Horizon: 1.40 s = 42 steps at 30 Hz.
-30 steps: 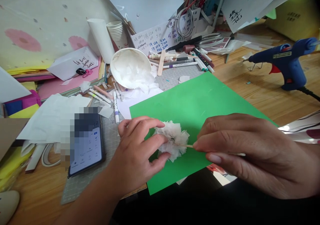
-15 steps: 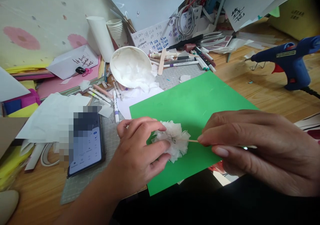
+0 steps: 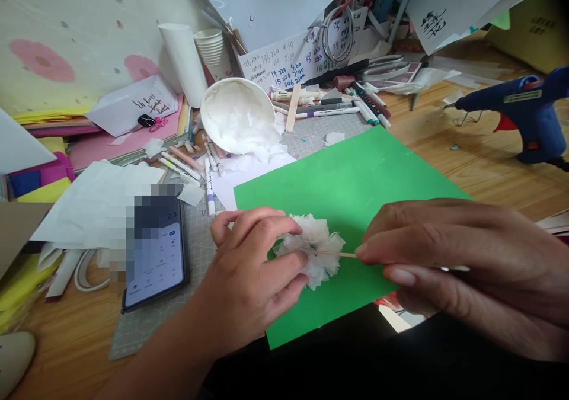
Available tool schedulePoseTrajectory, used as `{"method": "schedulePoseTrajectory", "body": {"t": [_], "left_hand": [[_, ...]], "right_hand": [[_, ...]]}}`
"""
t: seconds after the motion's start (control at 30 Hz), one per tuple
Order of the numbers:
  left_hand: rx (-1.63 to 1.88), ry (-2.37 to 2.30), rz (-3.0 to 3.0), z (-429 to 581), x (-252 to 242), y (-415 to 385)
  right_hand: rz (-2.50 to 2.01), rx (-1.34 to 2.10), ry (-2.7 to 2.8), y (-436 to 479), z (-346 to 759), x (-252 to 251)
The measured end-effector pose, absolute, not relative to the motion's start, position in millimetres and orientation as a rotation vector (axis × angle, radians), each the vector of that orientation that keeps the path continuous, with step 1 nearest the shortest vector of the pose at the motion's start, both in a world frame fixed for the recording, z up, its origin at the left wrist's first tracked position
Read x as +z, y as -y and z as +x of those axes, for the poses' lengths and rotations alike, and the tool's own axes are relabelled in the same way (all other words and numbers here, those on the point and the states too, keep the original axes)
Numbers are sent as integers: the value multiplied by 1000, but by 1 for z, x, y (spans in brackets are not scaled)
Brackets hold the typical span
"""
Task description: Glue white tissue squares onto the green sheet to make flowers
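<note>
Phone [image 3: 155, 258] lies screen-up at the lower left of the frame on a grey cutting mat [image 3: 198, 255]. Loose white paper sheets [image 3: 98, 204] lie just above and to the left of it. Paper bowl [image 3: 235, 115], tipped on its side and holding white tissue, sits at upper centre, with a stack of paper cups [image 3: 216, 47] behind it.

Left hand [image 3: 249, 275] enters from the bottom edge at centre. Its fingers are curled closed around the left side of a white tissue flower [image 3: 313, 249], with the thumb below and the forefinger across the top. The tissue flower rests at centre frame on a green card [image 3: 355, 186], near the card's lower left portion. The card lies flat, partly over the mat and partly over the wooden desk [image 3: 471, 163].

A thin wooden stick [image 3: 340, 254] runs level from the flower's right side into the right hand [image 3: 453, 264]. Thumb and forefinger of this hand are pinched shut on the stick; the other fingers are folded beneath.

Marker pens [image 3: 338, 111] lie beyond the card at upper centre. A blue glue gun [image 3: 524, 112] stands at the upper right, well apart from both hands.
</note>
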State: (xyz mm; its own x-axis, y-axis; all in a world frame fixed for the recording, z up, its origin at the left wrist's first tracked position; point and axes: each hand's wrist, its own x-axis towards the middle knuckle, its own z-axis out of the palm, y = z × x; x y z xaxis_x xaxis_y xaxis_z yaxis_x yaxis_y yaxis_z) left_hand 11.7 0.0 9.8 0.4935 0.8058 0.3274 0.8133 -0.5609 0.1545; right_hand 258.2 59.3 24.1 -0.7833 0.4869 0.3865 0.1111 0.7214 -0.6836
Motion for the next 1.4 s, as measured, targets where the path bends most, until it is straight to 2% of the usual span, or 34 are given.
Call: {"method": "schedulePoseTrajectory", "body": {"t": [0.37, 1.1, 1.27, 1.4], "left_hand": [[-613, 1434, -2683, 12, 5, -1], [-606, 1420, -2682, 11, 6, 1], [-610, 1422, -2683, 11, 6, 2], [-606, 1431, -2698, 10, 6, 3]], "right_hand": [[-521, 707, 2415, -61, 261, 27], [-485, 909, 2377, -64, 254, 22], [-625, 874, 2341, -66, 252, 19], [-818, 981, 2225, -67, 250, 22]]}}
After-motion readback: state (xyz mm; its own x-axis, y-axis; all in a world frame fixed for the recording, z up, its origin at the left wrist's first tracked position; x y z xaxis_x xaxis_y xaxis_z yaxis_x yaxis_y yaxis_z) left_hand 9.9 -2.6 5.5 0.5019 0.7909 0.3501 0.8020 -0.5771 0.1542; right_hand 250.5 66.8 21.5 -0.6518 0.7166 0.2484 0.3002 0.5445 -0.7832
